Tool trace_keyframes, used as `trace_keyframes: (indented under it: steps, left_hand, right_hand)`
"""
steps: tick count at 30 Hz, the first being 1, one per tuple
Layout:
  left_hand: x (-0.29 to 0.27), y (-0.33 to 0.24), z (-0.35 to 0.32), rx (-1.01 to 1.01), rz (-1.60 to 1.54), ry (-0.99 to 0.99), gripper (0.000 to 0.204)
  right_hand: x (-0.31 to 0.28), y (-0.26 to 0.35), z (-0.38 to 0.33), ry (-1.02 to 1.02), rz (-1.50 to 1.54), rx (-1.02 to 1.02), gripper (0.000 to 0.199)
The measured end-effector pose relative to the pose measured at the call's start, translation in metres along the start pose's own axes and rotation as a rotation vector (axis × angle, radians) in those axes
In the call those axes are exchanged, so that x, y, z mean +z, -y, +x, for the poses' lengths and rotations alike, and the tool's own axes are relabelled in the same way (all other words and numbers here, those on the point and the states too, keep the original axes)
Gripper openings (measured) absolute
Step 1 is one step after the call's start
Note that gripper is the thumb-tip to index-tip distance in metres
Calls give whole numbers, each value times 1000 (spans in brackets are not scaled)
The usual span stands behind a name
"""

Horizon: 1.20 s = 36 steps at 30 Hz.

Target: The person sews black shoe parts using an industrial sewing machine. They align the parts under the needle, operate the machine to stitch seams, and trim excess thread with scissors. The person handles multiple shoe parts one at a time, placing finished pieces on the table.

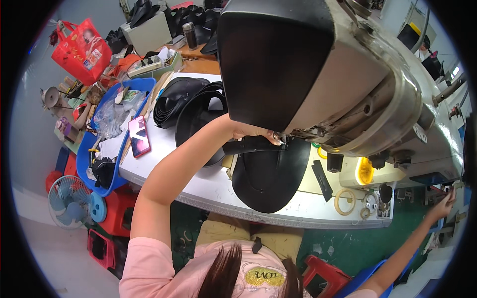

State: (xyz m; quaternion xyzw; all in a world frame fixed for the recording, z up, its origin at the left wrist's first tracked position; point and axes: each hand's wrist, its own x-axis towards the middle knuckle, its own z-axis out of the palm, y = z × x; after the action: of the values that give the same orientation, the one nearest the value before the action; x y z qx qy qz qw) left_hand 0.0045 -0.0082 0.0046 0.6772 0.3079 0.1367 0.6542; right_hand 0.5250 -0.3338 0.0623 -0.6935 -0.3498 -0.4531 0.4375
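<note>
Phone [139, 135] with a pink case lies left on the white table [208, 186]. The left hand [256, 133] pinches a black leather piece [271, 174] under the sewing machine [338, 74]. Far right, the right hand [445, 198] reaches out, its finger spread impossible to tell.

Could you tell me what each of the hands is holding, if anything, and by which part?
The left hand presses a black leather piece by its upper end under the sewing machine. The right hand reaches the machine's right end; whether it grips anything cannot be told.
</note>
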Motion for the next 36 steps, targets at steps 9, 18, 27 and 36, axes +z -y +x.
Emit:
trace_keyframes:
  steps: [9,18,27,36]
  left_hand:
    - [-6,12,0,33,-179,18,21]
    - [-7,18,12,-34,-109,117,32]
    - [-5,1,6,29,-82,-16,33]
    - [29,20,-31,73,-541,-10,43]
  right_hand:
    - [50,-82,36,139,119,487,45]
    - [41,17,-107,32,362,727,32]
    - [10,167,-139,14,475,424,28]
    - [34,271,-227,1072,959,427,26]
